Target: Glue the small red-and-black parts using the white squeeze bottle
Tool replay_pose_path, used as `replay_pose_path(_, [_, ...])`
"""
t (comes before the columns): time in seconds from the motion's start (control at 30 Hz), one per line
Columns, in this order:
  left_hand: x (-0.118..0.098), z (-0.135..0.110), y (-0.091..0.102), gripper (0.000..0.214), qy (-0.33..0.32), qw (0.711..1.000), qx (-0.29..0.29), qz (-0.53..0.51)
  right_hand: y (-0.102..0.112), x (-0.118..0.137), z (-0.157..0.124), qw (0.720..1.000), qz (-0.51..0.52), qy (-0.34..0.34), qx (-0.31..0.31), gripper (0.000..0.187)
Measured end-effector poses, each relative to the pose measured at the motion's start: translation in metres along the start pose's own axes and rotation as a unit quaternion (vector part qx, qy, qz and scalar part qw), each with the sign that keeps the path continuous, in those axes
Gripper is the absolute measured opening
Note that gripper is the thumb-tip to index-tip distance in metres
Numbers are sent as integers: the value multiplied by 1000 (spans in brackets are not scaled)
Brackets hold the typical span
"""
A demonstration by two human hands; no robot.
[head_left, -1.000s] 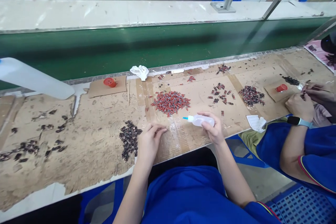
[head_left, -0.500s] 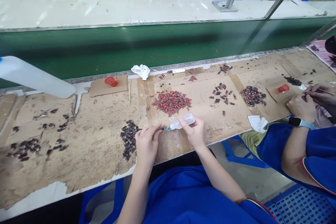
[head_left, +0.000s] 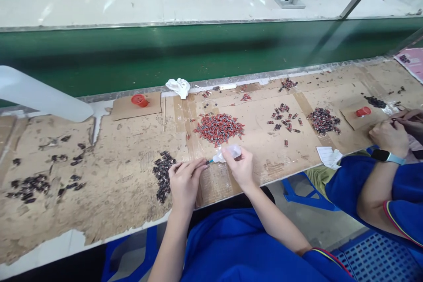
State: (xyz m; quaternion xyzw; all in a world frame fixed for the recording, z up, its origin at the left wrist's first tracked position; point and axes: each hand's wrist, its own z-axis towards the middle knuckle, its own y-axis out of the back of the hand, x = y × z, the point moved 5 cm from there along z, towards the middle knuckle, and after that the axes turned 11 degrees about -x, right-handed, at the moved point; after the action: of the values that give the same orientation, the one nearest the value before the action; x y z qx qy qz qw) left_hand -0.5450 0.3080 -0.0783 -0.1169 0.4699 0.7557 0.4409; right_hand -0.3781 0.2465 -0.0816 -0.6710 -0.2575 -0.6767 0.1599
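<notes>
My right hand (head_left: 242,166) is closed around a small translucent squeeze bottle (head_left: 229,153), tilted sideways, with its teal nozzle tip pointing left. The fingers of my left hand (head_left: 185,179) pinch a small dark part (head_left: 207,162), mostly hidden by the fingertips. The nozzle tip is at this part; whether they touch I cannot tell. Just left of my left hand lies a pile of black parts (head_left: 162,176). Beyond the bottle is a heap of small red and black parts (head_left: 218,128) on the cardboard.
A red cup (head_left: 139,100) stands on a cardboard piece at the back. Near it are a white crumpled tissue (head_left: 178,87) and a thin stick (head_left: 164,114). A large white jug (head_left: 42,97) leans in from the left. At right, a co-worker's hands (head_left: 391,136) work beside another red cup (head_left: 362,111).
My right hand has brought the squeeze bottle slightly left, so its nozzle has closed the gap to the dark part in my left hand. The view has shifted a little.
</notes>
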Motion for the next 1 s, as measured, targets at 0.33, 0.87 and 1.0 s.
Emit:
replay_pose_path(0.33, [1,0,-1,22,-1,1000,1,-6,1,1,-1,1000,18,3,-20,32])
replay_pose_path(0.87, [-4,-5,-2,23,-30,998,-42,44,2,-2,1,999,33,-6,-26,31])
replay_pose_path(1.0, [-1,-6,-2,18,-42,998,-4,44,14,0,6,1000,1,-12,-25,35])
